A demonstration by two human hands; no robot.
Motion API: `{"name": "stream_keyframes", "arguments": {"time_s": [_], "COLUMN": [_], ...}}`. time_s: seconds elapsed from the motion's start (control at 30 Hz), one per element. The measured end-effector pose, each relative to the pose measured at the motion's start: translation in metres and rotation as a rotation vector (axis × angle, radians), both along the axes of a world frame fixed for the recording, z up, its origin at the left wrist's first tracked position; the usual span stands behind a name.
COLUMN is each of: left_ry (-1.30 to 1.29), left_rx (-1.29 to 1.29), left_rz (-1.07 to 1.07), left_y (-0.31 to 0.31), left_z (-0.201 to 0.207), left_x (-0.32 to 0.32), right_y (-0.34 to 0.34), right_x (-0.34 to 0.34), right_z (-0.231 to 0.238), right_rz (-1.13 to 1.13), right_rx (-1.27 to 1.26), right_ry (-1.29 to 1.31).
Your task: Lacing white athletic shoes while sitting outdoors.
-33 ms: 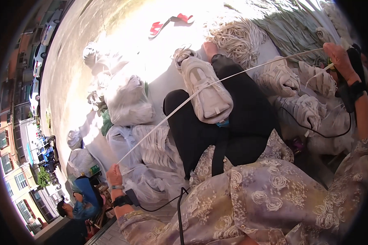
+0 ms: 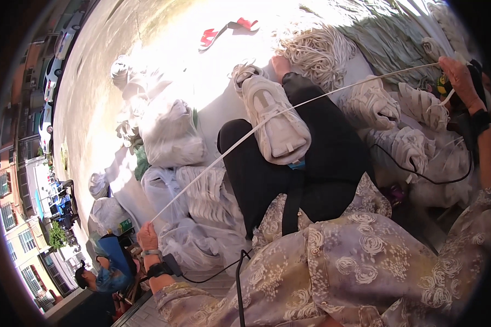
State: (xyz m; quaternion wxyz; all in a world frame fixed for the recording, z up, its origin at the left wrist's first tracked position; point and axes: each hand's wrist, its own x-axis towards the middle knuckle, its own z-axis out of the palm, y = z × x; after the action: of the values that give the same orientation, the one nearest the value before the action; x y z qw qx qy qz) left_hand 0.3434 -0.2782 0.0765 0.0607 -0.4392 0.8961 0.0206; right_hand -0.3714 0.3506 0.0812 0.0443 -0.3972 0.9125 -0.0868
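A long white shoelace (image 2: 203,175) is pulled straight across my lap, from hand to hand. At the lower left, my left hand (image 2: 147,238) is closed on one end. My right hand (image 2: 459,79), far out at the upper right, grips the other end, and a short tail hangs below it. Under the lace, a white sneaker (image 2: 289,143) rests between my knees, its toe toward me. The lace crosses over the sneaker's front; whether it passes through eyelets I cannot make out.
White sneakers (image 2: 373,106) lie in a heap at my right. Loose laces (image 2: 319,52) are piled ahead. Plastic bags (image 2: 172,133) and stacked white pieces (image 2: 210,191) sit to the left. Red-strapped sandals (image 2: 208,38) lie beyond. Another person (image 2: 112,264) sits at far left.
Both hands have moved slightly farther apart, my left one leftward and my right one rightward, with the lace still taut. The sneaker has stayed in place.
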Motion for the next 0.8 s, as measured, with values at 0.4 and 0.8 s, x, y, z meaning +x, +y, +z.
{"name": "stream_keyframes", "arguments": {"time_s": [0.4, 0.8], "left_ry": [0.424, 0.210], "left_rx": [0.010, 0.965], "left_rz": [0.576, 0.657], "left_y": [-0.079, 0.027], "left_z": [0.132, -0.017], "left_x": [0.129, -0.057], "right_y": [0.023, -0.068], "right_x": [0.011, 0.133], "right_z": [-0.014, -0.033], "right_rz": [-0.317, -0.576], "right_rx": [-0.131, -0.303], "right_ry": [-0.441, -1.072]}}
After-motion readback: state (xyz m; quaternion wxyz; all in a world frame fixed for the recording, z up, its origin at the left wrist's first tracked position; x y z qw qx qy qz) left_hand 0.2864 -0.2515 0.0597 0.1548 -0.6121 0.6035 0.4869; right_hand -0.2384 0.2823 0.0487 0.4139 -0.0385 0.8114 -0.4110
